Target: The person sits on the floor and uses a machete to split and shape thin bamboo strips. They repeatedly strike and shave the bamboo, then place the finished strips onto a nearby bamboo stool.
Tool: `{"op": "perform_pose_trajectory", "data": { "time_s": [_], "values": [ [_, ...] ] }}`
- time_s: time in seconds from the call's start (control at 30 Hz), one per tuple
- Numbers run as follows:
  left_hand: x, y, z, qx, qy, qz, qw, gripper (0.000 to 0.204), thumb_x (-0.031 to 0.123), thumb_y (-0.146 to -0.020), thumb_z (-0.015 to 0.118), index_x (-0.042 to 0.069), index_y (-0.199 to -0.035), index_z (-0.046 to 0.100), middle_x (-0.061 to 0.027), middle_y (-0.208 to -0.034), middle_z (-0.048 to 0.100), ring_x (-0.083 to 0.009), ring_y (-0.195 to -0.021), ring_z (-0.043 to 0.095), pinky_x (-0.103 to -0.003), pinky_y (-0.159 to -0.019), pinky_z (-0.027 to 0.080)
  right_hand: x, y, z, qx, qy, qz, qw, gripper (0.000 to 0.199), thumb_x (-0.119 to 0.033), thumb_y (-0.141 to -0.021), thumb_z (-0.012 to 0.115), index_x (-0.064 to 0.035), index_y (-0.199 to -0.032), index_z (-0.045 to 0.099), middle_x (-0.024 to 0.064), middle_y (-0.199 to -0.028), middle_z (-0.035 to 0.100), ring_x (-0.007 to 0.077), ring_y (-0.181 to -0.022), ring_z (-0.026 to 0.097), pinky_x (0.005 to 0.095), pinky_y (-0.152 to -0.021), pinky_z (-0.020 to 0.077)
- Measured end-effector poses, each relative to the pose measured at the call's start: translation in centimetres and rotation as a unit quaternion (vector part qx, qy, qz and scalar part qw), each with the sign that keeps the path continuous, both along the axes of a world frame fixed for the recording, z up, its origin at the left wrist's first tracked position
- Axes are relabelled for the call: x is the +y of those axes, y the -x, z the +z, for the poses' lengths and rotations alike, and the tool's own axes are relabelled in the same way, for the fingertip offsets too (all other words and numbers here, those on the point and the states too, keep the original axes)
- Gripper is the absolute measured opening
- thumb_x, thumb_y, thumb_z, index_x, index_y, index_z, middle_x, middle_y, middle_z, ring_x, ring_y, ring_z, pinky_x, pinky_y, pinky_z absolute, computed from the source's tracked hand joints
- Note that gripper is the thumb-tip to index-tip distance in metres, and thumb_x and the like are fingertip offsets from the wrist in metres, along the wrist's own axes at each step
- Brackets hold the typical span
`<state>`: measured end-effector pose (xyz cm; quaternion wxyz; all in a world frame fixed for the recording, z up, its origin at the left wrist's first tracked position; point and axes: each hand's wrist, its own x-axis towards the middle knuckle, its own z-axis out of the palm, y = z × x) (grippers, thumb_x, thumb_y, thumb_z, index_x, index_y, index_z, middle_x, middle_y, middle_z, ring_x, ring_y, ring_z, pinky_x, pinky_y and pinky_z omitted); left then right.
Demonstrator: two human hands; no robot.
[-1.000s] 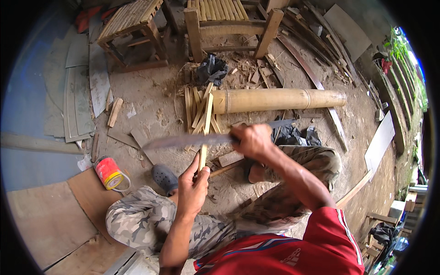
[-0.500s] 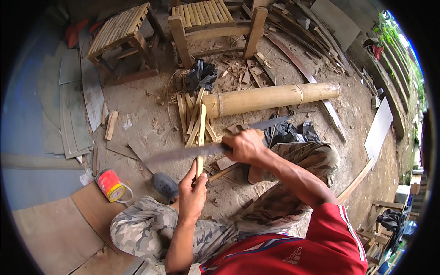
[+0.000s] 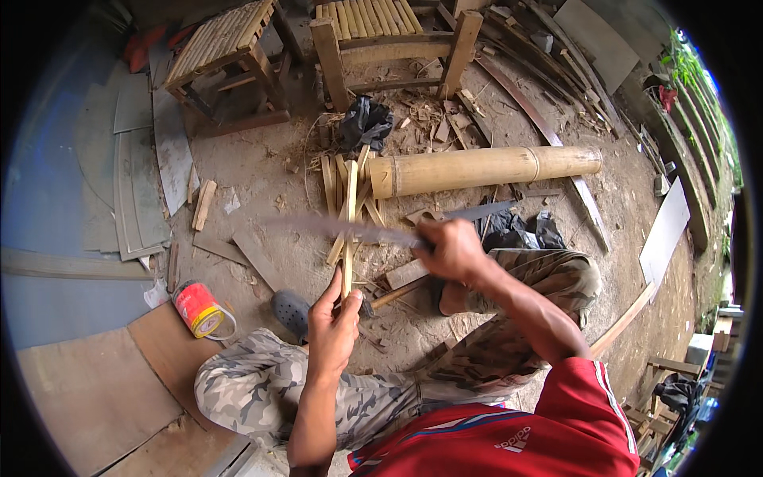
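Note:
My left hand (image 3: 334,322) is closed round the lower end of a narrow bamboo strip (image 3: 351,187), which points up and away from me. In my right hand (image 3: 457,250) is the handle of a long-bladed knife (image 3: 385,234). Its blade, blurred by motion, reaches left across the strip, above my left fingers; whether it touches the strip I cannot tell. More split strips (image 3: 329,187) lie beyond, beside the end of a thick bamboo pole (image 3: 469,171). A wooden-handled tool (image 3: 393,296) rests on the ground between my legs, its head partly hidden by my left hand.
Another long blade (image 3: 481,210) lies below the pole, near a black plastic bag (image 3: 520,230). A second black bag (image 3: 366,123) sits behind the strips. A red and yellow can (image 3: 199,310) stands at left. Bamboo-topped stools (image 3: 218,44) and wood scraps (image 3: 433,119) are at the back.
My right hand and the knife have moved up and to the right, so the blade crosses the strip farther from my left hand. The whole view has shifted slightly.

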<state>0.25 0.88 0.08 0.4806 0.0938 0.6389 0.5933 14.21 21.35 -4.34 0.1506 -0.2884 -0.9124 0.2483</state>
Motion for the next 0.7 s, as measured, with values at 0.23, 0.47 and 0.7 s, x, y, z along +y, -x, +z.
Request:
{"op": "perform_pose_trajectory", "data": {
  "time_s": [0.23, 0.47, 0.7],
  "values": [
    [-0.3, -0.6, 0.0, 0.059, 0.035, -0.024, 0.997, 0.050, 0.010, -0.098, 0.062, 0.010, -0.146, 0.049, 0.0111, -0.073, 0.038, -0.0001, -0.057, 0.031, -0.018, -0.046, 0.026, -1.6, 1.6, 0.9, -0.089, -0.002, 0.057, 0.994, 0.018, -0.029, -0.078, 0.068, -0.0122, -0.080, 0.062, 0.0080, -0.063, 0.065, 0.0312, -0.053, 0.064, 0.0463, -0.050, 0.0494],
    [0.1, -0.7, -0.6, 0.038, 0.067, -0.041, 0.996, 0.049, 0.010, -0.098, 0.061, 0.009, -0.146, 0.049, 0.0109, -0.072, 0.039, -0.0006, -0.056, 0.031, -0.019, -0.046, 0.026, -1.6, 1.3, -1.1, 0.003, -0.082, 0.088, 0.993, 0.014, -0.026, -0.078, 0.070, -0.0140, -0.079, 0.063, 0.0040, -0.057, 0.061, 0.0256, -0.047, 0.059, 0.0414, -0.047, 0.0493],
    [0.7, -0.9, -0.5, 0.057, 0.048, -0.047, 0.996, 0.043, 0.009, -0.098, 0.061, 0.009, -0.140, 0.055, 0.0096, -0.070, 0.041, 0.0004, -0.053, 0.033, -0.018, -0.044, 0.028, -0.4, 1.3, -2.4, -0.108, -0.060, 0.040, 0.992, 0.014, -0.030, -0.079, 0.068, -0.0169, -0.078, 0.064, 0.0019, -0.056, 0.059, 0.0220, -0.044, 0.057, 0.0421, -0.042, 0.0460]
  ]
}}
